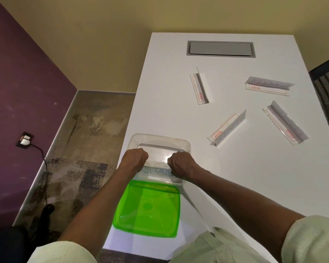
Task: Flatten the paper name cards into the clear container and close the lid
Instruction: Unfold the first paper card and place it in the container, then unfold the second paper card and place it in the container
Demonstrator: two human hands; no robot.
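Name card (156, 170) gripped by both curled hands (135, 158)

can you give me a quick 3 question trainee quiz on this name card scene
1. How many name cards lie on the table outside the clear container?
2. True or false: the green lid is on the container.
3. Which hands are at the card in the container? A left hand only, B right hand only, C both.

Key: 1. four; 2. false, it lies on the table nearer the person; 3. C.
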